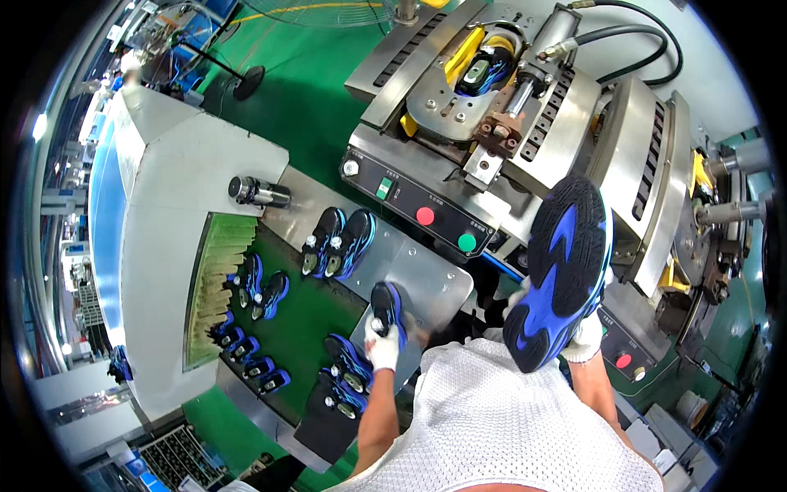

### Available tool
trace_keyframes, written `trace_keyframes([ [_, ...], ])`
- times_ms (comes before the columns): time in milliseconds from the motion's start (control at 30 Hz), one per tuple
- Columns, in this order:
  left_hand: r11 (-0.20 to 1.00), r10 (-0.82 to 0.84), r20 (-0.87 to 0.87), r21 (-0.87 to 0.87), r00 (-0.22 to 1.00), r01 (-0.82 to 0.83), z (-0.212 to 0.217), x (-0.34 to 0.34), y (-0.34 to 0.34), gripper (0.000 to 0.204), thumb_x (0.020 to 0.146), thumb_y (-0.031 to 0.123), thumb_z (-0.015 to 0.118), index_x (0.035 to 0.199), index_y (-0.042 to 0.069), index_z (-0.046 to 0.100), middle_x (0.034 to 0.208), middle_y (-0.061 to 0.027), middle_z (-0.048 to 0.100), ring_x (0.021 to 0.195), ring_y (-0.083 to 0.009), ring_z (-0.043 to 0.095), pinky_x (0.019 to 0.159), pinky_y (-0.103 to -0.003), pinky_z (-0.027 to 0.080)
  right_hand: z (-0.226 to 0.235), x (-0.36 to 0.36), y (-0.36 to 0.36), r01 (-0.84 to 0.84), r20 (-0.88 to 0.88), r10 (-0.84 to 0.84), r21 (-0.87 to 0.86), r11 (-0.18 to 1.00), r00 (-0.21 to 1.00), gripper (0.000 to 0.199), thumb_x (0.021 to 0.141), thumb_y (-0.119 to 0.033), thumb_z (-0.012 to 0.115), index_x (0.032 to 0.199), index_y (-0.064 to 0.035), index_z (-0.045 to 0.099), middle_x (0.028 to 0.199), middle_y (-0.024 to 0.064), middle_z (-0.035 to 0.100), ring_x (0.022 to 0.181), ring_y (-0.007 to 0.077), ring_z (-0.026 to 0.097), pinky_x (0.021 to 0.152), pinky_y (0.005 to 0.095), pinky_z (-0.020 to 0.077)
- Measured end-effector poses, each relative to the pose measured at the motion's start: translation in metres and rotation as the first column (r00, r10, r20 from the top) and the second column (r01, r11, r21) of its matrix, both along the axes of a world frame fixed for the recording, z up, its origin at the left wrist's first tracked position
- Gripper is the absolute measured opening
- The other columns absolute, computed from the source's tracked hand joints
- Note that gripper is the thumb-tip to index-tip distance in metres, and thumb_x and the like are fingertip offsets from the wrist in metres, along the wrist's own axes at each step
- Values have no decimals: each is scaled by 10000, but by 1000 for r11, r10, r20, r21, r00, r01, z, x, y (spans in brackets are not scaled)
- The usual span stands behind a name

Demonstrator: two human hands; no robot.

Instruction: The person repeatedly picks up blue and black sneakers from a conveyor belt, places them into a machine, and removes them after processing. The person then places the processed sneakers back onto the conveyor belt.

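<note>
My left hand [383, 344], in a white glove, grips a black and blue shoe [387, 302] resting on a steel shelf [426, 275] in front of me. My right hand [584, 340], also gloved, holds another black and blue shoe [559, 271] up high, its blue-patterned sole facing me. A pair of like shoes [338, 240] stands farther back on the shelf. Several more shoes [254, 287] ride on the green belt [303, 316] to my left.
A steel press machine [492, 107] fills the space ahead, with a shoe clamped in its yellow cradle [484, 67]. Its black panel [414, 205] carries red and green buttons. A second station [697, 221] stands at right. White housing [176, 180] borders the belt.
</note>
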State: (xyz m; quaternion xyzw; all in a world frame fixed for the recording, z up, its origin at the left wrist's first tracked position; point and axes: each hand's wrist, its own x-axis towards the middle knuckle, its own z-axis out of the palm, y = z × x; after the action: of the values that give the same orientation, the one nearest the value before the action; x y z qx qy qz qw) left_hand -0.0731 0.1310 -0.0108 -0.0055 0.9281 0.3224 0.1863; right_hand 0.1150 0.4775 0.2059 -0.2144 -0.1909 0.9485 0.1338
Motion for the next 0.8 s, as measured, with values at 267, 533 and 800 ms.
trace_keyframes([
  [267, 926, -376, -167, -105, 911, 363, 6, -129, 55, 609, 809, 149, 788, 1370, 57, 573, 1247, -218, 683, 1180, -392, 645, 1005, -450, 500, 23, -14, 7, 113, -125, -100, 97, 989, 987, 913, 747, -238, 888, 1505, -8, 433, 1400, 207, 573, 1245, 383, 610, 1049, 519, 549],
  [533, 695, -489, -379, 375, 786, 613, 164, -170, 233, 602, 925, 101, 719, 1463, -19, 477, 1446, -204, 550, 1324, -310, 567, 1129, -404, 445, 32, -20, 1, 276, -193, -255, 95, 956, 948, 966, 703, -211, 908, 1514, 2, 429, 1391, 241, 566, 1261, 429, 595, 1084, 571, 507],
  [800, 499, -688, -634, -59, 354, 864, 208, -237, 526, 759, 859, 298, 790, 1466, -23, 467, 1421, -249, 561, 1310, -391, 564, 1100, -448, 458, 38, -5, 7, 372, 12, -379, 166, 913, 925, 887, 754, -157, 876, 1481, 59, 415, 1325, 289, 617, 1223, 427, 634, 993, 546, 581],
])
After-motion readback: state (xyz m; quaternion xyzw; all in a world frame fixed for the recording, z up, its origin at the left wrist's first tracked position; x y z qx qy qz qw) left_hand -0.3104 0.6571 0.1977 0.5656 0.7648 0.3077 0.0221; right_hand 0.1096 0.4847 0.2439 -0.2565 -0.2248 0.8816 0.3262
